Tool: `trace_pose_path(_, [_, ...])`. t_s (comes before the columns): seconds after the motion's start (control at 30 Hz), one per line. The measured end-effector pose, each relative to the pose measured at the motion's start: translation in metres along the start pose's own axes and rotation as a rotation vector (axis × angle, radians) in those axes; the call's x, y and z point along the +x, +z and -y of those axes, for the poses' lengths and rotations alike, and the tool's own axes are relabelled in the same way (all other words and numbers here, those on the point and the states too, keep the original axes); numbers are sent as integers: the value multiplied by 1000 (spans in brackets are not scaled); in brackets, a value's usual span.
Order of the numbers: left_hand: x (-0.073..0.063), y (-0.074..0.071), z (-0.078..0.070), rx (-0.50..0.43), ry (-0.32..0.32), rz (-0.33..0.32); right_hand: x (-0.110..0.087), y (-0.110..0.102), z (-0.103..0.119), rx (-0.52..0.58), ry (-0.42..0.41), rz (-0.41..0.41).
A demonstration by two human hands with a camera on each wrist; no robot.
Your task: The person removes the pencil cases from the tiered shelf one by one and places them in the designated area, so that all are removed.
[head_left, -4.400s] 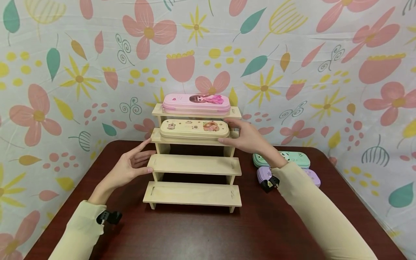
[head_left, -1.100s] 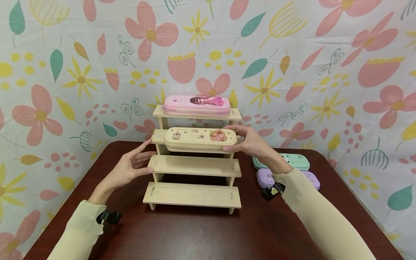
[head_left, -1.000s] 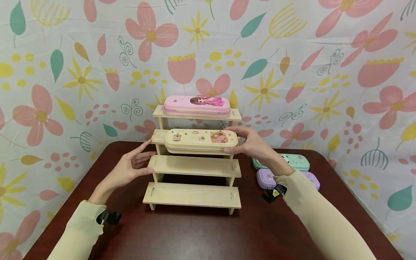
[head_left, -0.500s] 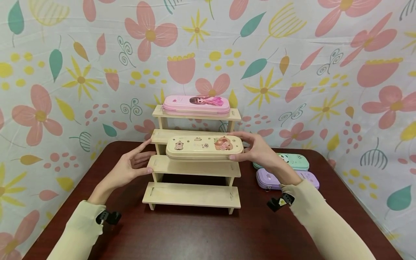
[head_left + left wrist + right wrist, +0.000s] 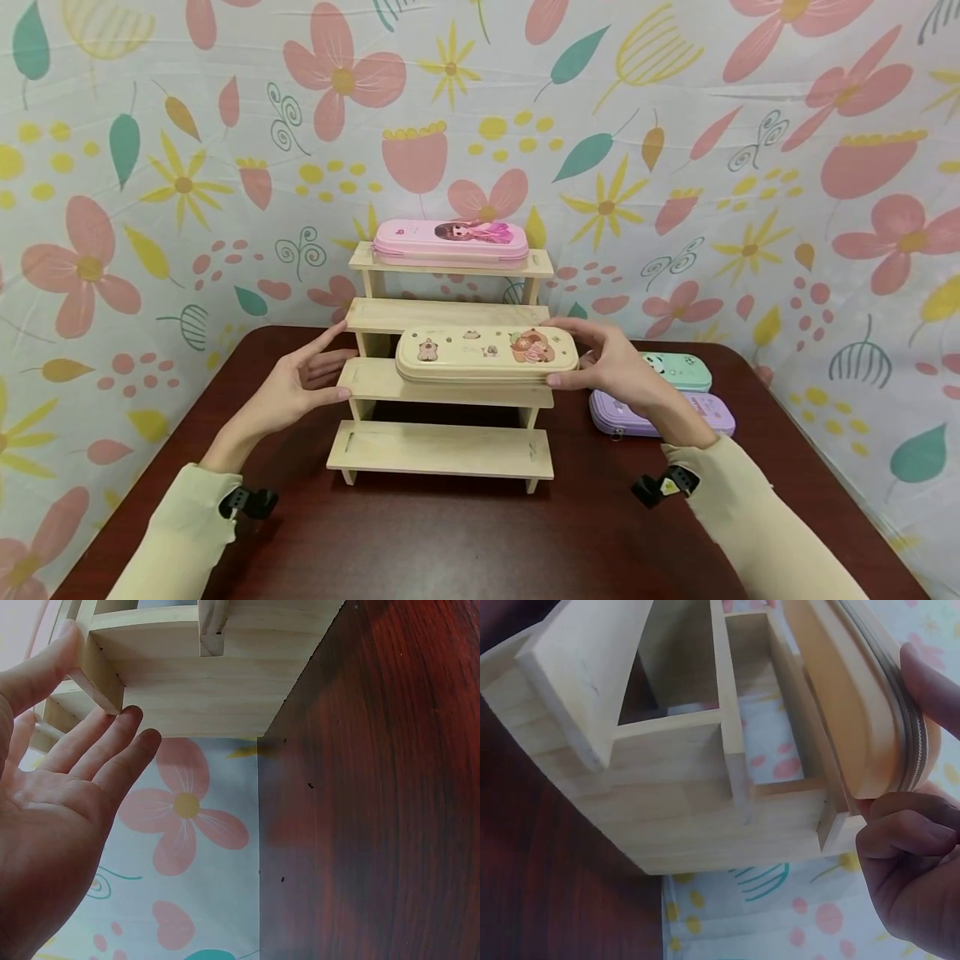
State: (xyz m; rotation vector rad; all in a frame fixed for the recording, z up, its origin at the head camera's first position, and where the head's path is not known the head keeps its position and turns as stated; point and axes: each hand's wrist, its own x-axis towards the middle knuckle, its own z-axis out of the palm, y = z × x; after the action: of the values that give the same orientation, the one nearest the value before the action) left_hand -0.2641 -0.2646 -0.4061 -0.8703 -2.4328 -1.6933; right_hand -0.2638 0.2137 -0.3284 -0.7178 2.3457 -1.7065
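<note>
A cream pencil case (image 5: 486,357) with cartoon prints hangs tilted slightly above and in front of the wooden tiered shelf (image 5: 442,446). My right hand (image 5: 607,358) pinches its right end, thumb in front and fingers behind. In the right wrist view the zipped pencil case (image 5: 855,697) is apart from the steps. My left hand (image 5: 303,375) is spread at the shelf's left side, index fingertip at the second tier from the top and thumb at the third. The left wrist view has the left hand's fingers (image 5: 112,754) extended by the shelf's end.
A pink pencil case (image 5: 450,243) lies on the top tier. Mint (image 5: 686,369) and purple (image 5: 708,410) pencil cases lie at the right on the dark wooden table (image 5: 420,542). A flower-printed cloth (image 5: 675,100) hangs behind.
My right hand has lifted the cream pencil case off the second tier and brought it forward, down and slightly right. The left hand has stayed at the shelf's side.
</note>
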Motion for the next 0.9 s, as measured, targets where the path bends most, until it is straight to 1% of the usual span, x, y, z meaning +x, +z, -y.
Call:
trace_pose_path(0.2, [-1,0,0,0,-7,-5,-12,-5,-4,-3,0,-24])
trace_pose_path(0.57, [0,0,0,-1,-9,-2,-35,-19,-13,0,-22,-27])
trace_pose_path(0.9, [0,0,0,-6,0,-2,-60,-35,-22,-5,7,-11])
